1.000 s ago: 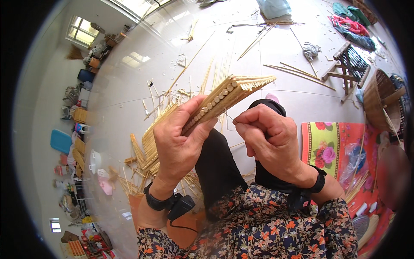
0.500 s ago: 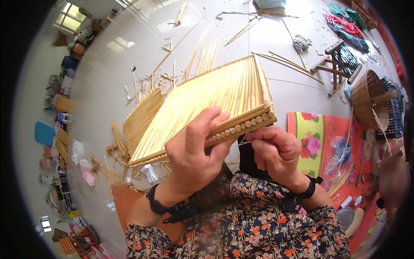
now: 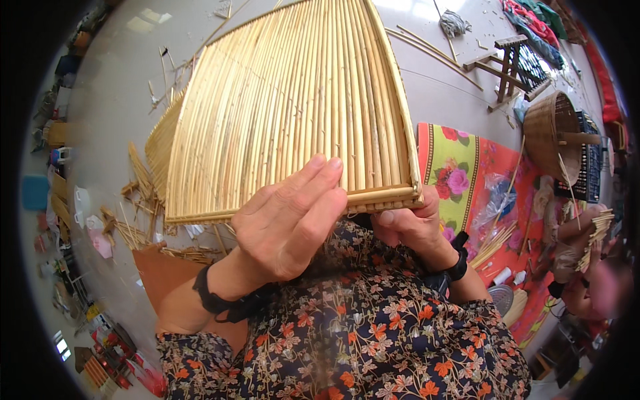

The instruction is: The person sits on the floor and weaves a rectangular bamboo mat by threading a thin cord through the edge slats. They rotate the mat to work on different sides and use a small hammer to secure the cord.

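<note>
A flat panel of pale straw-coloured stalks [image 3: 287, 113], laid side by side and edged with a bound rim, rises tilted in front of me. My left hand [image 3: 293, 220] is closed on its near rim, fingers across the top face and thumb side hidden. At the near right corner, my right hand [image 3: 410, 223] is curled against the underside of the rim. Its thumb shows below the edge, while the other fingertips are partly hidden by the panel. Whatever they pinch cannot be made out. Behind the panel's left side stands a second stalk panel [image 3: 162, 143].
A floral mat [image 3: 460, 173] lies at right, with loose stalks [image 3: 492, 245] on it. Beyond it are a woven basket [image 3: 550, 127] and a folding stool [image 3: 510, 70]. At far right another person's hand [image 3: 573, 250] is near a stalk bundle [image 3: 595, 240]. Stalk scraps [image 3: 137, 173] litter the left floor.
The panel has swung up so its top face shows more. My left hand has flattened its fingers over that face. My right hand, earlier pinching a thin pale strand, is now partly behind the corner.
</note>
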Demonstrator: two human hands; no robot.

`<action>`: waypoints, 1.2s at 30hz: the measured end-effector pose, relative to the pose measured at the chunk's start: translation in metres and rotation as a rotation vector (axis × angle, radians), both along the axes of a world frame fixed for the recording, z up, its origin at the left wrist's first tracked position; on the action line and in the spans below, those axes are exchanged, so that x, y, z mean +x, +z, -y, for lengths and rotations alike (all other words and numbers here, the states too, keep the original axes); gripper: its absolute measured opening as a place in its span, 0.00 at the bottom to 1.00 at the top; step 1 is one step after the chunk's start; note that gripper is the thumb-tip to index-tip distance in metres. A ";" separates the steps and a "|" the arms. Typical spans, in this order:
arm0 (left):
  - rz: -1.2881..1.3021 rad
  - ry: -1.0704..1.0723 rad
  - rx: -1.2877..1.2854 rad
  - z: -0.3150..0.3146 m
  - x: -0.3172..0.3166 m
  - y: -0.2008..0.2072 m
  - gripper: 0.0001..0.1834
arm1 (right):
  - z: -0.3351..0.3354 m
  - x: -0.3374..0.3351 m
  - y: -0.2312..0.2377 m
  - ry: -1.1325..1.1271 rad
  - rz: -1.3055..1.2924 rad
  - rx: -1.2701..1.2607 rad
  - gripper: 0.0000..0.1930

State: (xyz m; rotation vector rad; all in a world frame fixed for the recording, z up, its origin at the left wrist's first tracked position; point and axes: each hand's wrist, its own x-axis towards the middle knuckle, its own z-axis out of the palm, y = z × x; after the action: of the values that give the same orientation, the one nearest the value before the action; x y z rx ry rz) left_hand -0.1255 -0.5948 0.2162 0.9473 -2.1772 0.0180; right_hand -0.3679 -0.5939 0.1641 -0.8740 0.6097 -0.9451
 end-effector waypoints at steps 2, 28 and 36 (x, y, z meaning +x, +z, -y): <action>0.021 -0.041 0.023 -0.004 0.007 -0.002 0.11 | -0.006 0.002 -0.017 0.010 0.044 0.027 0.11; -0.006 -0.112 0.298 -0.010 0.027 -0.006 0.20 | -0.007 -0.003 -0.025 0.060 -0.057 0.013 0.13; 0.026 -0.135 0.364 -0.010 0.027 0.000 0.25 | -0.007 -0.011 -0.031 0.098 -0.185 0.064 0.12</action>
State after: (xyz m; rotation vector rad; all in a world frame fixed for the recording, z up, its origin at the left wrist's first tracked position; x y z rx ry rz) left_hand -0.0983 -0.5846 0.2166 0.9969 -2.3085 -0.4457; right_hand -0.3790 -0.5867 0.1330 -0.9315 0.7450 -0.7576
